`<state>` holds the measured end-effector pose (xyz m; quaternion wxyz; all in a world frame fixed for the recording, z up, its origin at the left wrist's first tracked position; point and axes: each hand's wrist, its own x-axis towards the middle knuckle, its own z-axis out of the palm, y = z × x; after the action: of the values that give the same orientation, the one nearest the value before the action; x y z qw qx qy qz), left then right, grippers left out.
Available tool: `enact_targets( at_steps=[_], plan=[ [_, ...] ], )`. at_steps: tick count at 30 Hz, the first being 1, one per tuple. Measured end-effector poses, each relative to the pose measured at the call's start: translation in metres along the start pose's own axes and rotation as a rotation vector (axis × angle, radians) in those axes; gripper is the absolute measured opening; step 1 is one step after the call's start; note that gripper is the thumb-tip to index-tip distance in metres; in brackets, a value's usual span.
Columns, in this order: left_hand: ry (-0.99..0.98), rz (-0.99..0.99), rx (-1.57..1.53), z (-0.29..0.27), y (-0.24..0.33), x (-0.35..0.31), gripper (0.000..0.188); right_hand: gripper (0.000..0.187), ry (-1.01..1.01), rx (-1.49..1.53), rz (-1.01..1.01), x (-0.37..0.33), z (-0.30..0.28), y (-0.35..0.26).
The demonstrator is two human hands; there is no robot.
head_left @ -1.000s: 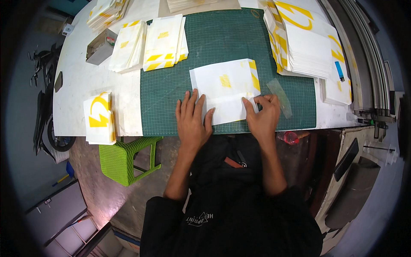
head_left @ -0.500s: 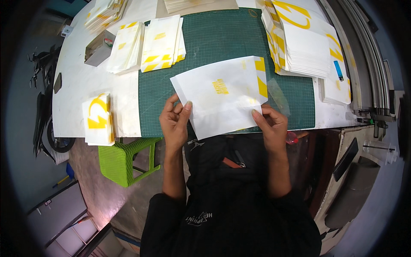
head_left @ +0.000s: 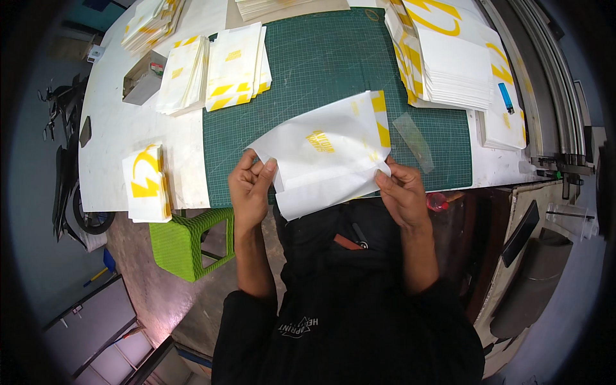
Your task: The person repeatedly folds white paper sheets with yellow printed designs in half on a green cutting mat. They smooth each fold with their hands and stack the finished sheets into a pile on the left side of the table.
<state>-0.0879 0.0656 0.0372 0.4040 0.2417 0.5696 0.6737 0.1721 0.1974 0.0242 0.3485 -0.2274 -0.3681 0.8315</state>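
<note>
Over the near edge of the green cutting mat [head_left: 308,58] I hold a folded sheet of white paper [head_left: 301,168] with yellow print and a yellow band on its right side. My left hand [head_left: 251,192] pinches its left edge, thumb on top. At the lower right corner my right hand [head_left: 405,192] pinches it between thumb and fingers. The paper bows upward in the middle, and its lower part is folded into a flap. A clear strip [head_left: 412,141] lies on the mat just beyond my right hand.
Stacks of white-and-yellow printed paper stand at the far left [head_left: 186,76], near left [head_left: 147,183] and right [head_left: 452,70]. A grey box [head_left: 143,80] sits at the left. A blue lighter [head_left: 506,98] rests on the right stack. Below the table is a green stool [head_left: 186,247].
Both hands have shifted slightly left, and my left hand a little nearer to me. The paper has bowed more, and its lower flap shows more clearly.
</note>
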Motion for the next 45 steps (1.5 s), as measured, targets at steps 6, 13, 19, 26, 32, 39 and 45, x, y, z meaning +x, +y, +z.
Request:
enact_targets(
  at_steps=[6, 13, 19, 26, 32, 39, 45],
  plan=[
    [0.006, 0.053, 0.067, -0.007, -0.012, 0.002, 0.039, 0.023, -0.108, 0.092, -0.016, -0.005, -0.008, -0.002],
    [-0.022, 0.066, 0.107, 0.008, -0.003, 0.005, 0.046, 0.022, -0.25, 0.204, -0.016, -0.004, -0.008, -0.002],
    [-0.045, 0.056, 0.062, 0.009, -0.005, 0.005, 0.046, 0.026, -0.396, 0.288, -0.078, -0.002, -0.012, 0.008],
    [-0.113, 0.109, -0.018, -0.004, -0.015, -0.002, 0.039, 0.035, -0.142, 0.397, 0.241, -0.015, -0.013, 0.009],
    [-0.152, 0.089, -0.049, 0.002, -0.015, 0.0, 0.046, 0.032, 0.007, -0.031, 0.113, -0.016, 0.002, 0.011],
    [-0.118, 0.056, -0.015, -0.005, -0.018, -0.004, 0.043, 0.029, -0.09, -0.552, 0.053, -0.016, 0.014, -0.016],
    [-0.09, 0.041, 0.018, -0.007, -0.016, -0.006, 0.037, 0.03, -0.14, -0.68, 0.014, -0.017, 0.012, -0.018]
  ],
)
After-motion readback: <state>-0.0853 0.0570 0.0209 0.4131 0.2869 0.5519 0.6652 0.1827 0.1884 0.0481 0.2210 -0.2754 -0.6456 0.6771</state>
